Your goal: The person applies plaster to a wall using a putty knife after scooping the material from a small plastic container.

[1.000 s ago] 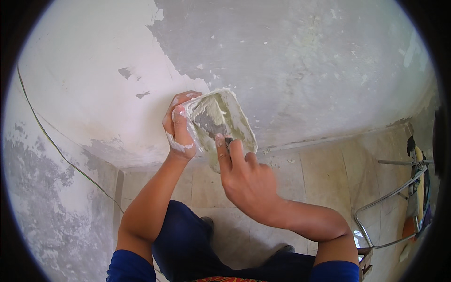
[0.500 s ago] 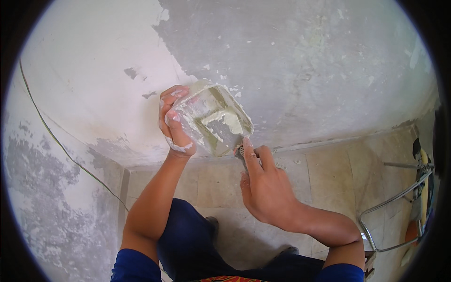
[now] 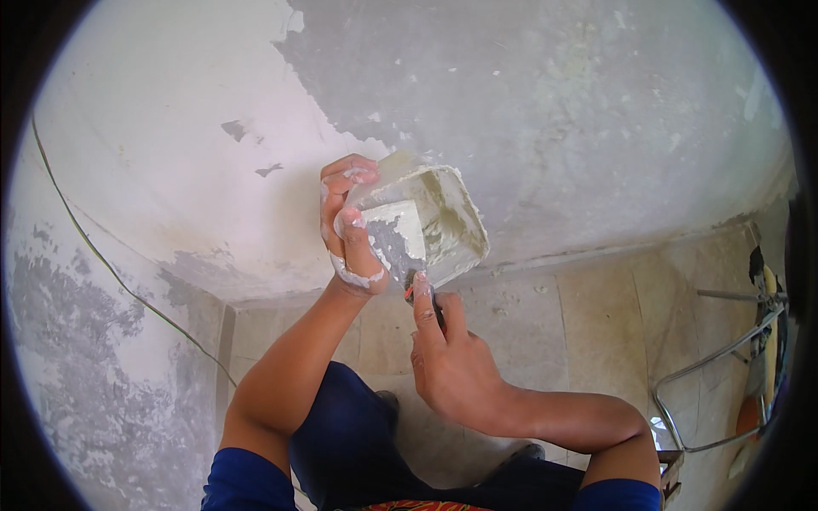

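Observation:
My left hand (image 3: pixel 351 223), smeared with white putty, grips a squarish plastic tub (image 3: pixel 464 209) by its left side. The tub is tilted, and pale putty coats its inner walls and rim. In my right hand (image 3: pixel 460 362) is a putty knife (image 3: pixel 396 243), its handle in my closed fingers and the forefinger stretched along it toward the blade. The flat blade lies over the tub's near left part, close to my left thumb. White putty covers the blade's far end and one side; bare grey metal shows in between.
Ahead stands a wall (image 3: pixel 528 128), part white, part bare grey. A thin cable (image 3: pixel 128 285) runs down the left wall. Pale tiles (image 3: pixel 596 319) cover the floor. At the right is a metal-framed chair (image 3: pixel 669 409) with things beside it.
My left hand and the tub have shifted right. The putty knife has moved left from inside the tub to its near left side, with more of the blade showing.

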Demonstrator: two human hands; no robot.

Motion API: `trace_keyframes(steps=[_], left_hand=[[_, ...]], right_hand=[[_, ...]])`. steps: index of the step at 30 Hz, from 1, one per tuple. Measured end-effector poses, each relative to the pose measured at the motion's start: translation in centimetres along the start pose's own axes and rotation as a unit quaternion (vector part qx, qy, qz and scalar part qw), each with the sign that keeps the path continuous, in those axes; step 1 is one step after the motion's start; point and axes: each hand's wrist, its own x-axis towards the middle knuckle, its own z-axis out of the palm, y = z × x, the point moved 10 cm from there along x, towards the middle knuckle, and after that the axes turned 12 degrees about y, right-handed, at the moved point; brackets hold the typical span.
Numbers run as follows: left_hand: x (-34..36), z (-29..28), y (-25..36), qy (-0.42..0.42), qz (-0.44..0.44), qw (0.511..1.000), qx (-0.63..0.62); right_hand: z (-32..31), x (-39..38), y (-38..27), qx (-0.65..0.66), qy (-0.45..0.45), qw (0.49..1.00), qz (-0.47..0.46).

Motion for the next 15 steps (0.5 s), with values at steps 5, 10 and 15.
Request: trace_keyframes(steps=[5,10,15], left_hand=[[0.1,-1.7,-2.5,0.058,-0.111,0.990,-0.061],[1.4,-2.3,-1.4,0.029,-0.049,0.997,0.059],[1.6,-1.0,-0.2,-0.014,0.009,0.995,0.095]], right_hand=[[-0.1,-0.5,1.8,-0.129,-0.035,0.991,-0.031],[-1.6,-0.8,3.5,-0.185,-0.032,0.979,-0.078],[-4.2,1.2,3.5,-0.167,0.023,0.982,-0.091]])
